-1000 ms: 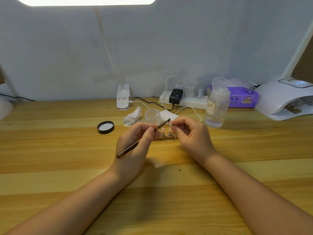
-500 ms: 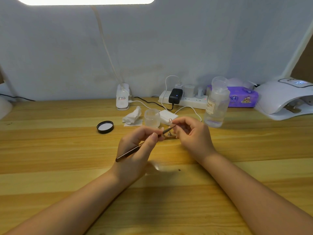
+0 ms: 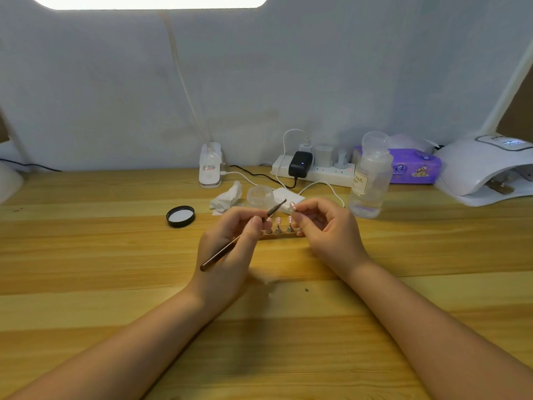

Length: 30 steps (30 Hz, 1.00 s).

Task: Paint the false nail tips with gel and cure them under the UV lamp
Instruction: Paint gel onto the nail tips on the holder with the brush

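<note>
My left hand point(image 3: 230, 249) grips a thin dark gel brush point(image 3: 245, 235), its tip pointing up and right toward a pale pink false nail tip point(image 3: 293, 205) on a small stand. That nail tip is pinched by my right hand point(image 3: 326, 232). Between the hands a wooden holder strip point(image 3: 278, 234) lies on the table, with pink nail tips point(image 3: 278, 221) standing on metal cones. An open clear gel jar point(image 3: 260, 196) sits just behind them. The white UV lamp point(image 3: 487, 168) stands at the far right.
The jar's black lid point(image 3: 180, 216) lies to the left, a crumpled tissue point(image 3: 227, 197) beside the jar. A clear liquid bottle point(image 3: 370, 180), a purple wipes pack point(image 3: 415, 166), a power strip point(image 3: 314, 168) with cables and a white clip lamp base point(image 3: 211, 168) line the back.
The brush tip has lifted away from the nail tip in my right hand and now sits a little to its left. Both hands stay in place.
</note>
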Motion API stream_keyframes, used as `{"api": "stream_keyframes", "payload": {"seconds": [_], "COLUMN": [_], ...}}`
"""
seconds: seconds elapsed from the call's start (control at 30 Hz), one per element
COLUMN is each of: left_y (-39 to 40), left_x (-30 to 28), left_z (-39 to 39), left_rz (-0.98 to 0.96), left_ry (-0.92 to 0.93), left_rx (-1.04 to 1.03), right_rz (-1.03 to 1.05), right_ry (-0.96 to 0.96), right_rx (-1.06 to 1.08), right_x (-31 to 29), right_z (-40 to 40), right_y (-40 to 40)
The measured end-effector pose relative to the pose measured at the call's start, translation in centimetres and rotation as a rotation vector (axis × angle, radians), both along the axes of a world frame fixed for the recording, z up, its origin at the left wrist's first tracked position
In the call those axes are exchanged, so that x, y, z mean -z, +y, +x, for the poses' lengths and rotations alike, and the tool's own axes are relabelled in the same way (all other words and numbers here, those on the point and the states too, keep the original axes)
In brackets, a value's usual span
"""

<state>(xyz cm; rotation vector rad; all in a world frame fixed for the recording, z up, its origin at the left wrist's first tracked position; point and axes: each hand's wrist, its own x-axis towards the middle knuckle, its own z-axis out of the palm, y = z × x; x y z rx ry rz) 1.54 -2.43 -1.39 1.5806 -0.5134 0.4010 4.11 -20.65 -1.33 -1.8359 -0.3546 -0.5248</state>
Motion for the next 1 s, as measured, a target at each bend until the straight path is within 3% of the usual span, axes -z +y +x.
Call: {"api": "stream_keyframes", "payload": {"seconds": [0.43,0.8,1.0], "left_y": [0.02,-0.08,0.10], "left_x": [-0.11,-0.19,-0.17], "left_z": [-0.29,-0.26,-0.45], "left_rz": [-0.003,0.161,0.115], "left_ry": [0.000,-0.097,-0.096], "left_rx": [0.126,-0.006,-0.036], "right_rz": [-0.014,-0.076,-0.072], "right_ry": [-0.004,-0.064,-0.055], "right_rx": [0.023,0.087,0.112], "right_x": [-0.19,-0.02,0.05], "right_z": [-0.12,0.12,0.19], "right_y": [-0.07,-0.05,-0.15]}}
